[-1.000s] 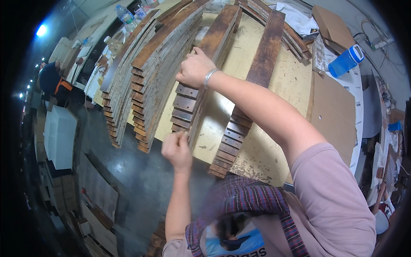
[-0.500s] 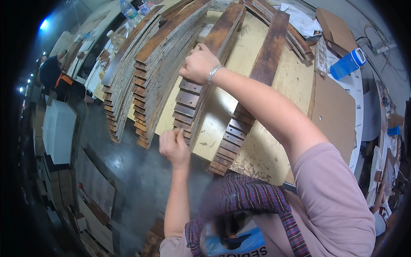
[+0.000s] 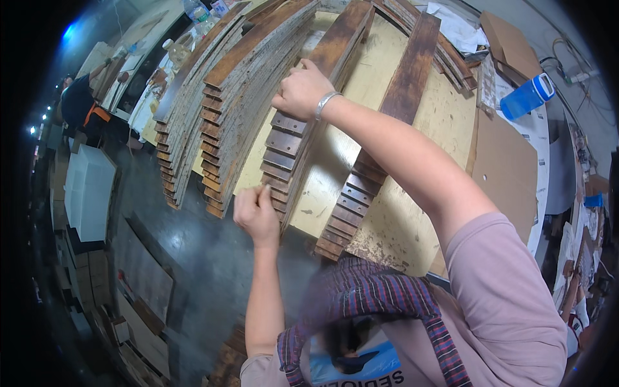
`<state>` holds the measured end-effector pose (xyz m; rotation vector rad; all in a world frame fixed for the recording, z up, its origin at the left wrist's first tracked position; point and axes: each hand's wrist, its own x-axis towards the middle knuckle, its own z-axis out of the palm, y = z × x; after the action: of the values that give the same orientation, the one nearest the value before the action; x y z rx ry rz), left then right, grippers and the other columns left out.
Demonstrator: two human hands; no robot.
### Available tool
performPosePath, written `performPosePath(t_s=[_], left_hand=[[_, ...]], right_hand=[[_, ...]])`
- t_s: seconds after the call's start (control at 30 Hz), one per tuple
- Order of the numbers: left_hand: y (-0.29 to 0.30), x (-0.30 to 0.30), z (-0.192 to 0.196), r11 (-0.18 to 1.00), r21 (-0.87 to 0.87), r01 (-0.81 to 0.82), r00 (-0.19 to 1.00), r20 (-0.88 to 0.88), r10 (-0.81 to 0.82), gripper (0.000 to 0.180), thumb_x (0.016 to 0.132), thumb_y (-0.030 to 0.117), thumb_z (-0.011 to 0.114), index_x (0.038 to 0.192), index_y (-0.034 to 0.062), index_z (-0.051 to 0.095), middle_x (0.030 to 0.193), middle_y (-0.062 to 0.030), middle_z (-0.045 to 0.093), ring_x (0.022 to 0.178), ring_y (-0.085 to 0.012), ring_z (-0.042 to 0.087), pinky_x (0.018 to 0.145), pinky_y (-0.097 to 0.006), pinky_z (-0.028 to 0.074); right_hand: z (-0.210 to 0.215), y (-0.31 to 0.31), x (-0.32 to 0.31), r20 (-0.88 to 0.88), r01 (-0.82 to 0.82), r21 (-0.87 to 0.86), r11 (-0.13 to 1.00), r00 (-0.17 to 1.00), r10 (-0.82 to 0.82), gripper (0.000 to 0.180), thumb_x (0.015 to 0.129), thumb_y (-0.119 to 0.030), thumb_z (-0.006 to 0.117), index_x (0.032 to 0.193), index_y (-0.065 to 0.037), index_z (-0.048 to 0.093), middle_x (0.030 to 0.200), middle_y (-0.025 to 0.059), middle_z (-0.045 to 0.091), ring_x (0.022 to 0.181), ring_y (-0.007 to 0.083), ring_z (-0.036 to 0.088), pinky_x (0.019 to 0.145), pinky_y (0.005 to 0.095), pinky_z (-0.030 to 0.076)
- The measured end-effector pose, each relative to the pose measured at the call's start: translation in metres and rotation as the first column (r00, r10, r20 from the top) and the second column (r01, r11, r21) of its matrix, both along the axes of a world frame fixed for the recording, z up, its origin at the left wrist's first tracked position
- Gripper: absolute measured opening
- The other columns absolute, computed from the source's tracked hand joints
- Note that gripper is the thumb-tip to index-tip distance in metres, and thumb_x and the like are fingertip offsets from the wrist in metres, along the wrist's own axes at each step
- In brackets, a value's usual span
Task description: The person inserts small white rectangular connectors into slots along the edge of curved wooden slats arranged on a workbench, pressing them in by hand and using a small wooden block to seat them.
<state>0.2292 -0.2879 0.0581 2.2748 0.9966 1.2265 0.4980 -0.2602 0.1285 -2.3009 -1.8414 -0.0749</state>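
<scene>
A stack of long, curved brown wooden slats (image 3: 278, 143) lies in the middle, its near ends stepped like stairs, with small drilled holes in some of them. My right hand (image 3: 302, 91), with a silver bracelet on the wrist, is closed over the upper part of this stepped end. Lower down, my left hand (image 3: 256, 216) is closed beside the stack's near left corner, thumb and forefinger together close to the slat ends. Whatever lies inside either hand is hidden by the fingers.
Two more stepped slat stacks (image 3: 222, 97) stand to the left, and another (image 3: 409, 71) lies to the right under my forearm. They rest on a pale yellow board (image 3: 374, 58). A blue bottle (image 3: 525, 97) and cardboard (image 3: 506, 168) are at the right. Another person (image 3: 78, 103) is far left.
My left hand has shifted slightly left and away from me along the slat ends. My right hand stays closed at nearly the same place on the stack.
</scene>
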Motion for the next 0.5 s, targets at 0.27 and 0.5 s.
performPosePath(t_s=[0.27, 0.5], left_hand=[[-0.032, -0.018, -0.013, 0.988, -0.097, 0.12, 0.993, 0.029, -0.118, 0.008, 0.081, -0.002, 0.074, 0.079, 0.0001, 0.067, 0.073, -0.0103, 0.06, 0.065, -0.0223, 0.057, 0.061, -0.034, 0.045], [-0.001, -0.029, -0.008, 0.999, -0.023, -0.031, 0.997, -0.078, 0.029, 0.006, 0.086, 0.005, 0.072, 0.085, 0.002, 0.067, 0.078, -0.0104, 0.061, 0.071, -0.0269, 0.059, 0.068, -0.037, 0.047]], right_hand=[[0.009, -0.001, 0.004, -0.106, -0.036, -0.075, 0.997, 0.994, 0.028, 0.051, 0.094, -0.049, 0.047, 0.092, -0.011, 0.081, 0.1, 0.0144, 0.075, 0.11, 0.0307, 0.064, 0.119, 0.0487, 0.028], [0.025, -0.024, -0.067, 0.088, -0.688, -0.193, 0.699, 0.698, 0.711, 0.093, 0.062, -0.056, 0.089, 0.139, -0.011, 0.061, 0.139, 0.0105, 0.061, 0.14, 0.0257, 0.046, 0.126, 0.0521, 0.018]])
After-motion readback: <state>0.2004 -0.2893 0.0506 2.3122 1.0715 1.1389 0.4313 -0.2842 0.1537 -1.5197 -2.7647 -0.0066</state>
